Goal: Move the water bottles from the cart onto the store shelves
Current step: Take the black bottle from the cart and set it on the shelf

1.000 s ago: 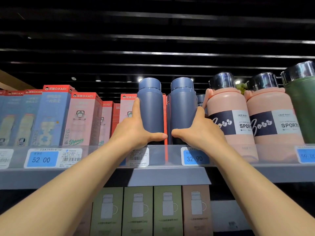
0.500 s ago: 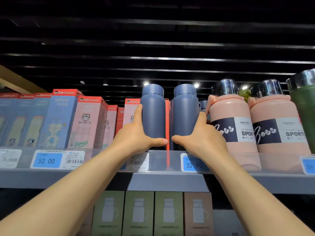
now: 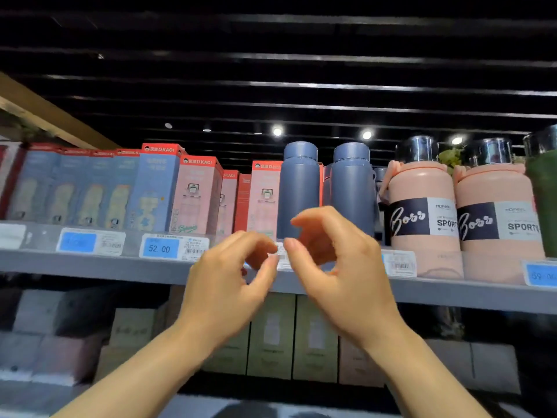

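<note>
Two slate-blue water bottles stand upright side by side on the grey top shelf: the left bottle and the right bottle. My left hand and my right hand hover in front of the shelf edge, below the bottles and apart from them. Both hands hold nothing, with fingers loosely curled. The cart is out of view.
Boxed bottles in blue and pink cartons fill the shelf to the left. Two large pink "Boss" sport jugs and a green jug stand to the right. Price tags line the shelf edge. Green and pink boxes sit on the lower shelf.
Both hands have let go of the two blue bottles and drawn back toward me and down. The bottles stay standing on the shelf. The view has shifted.
</note>
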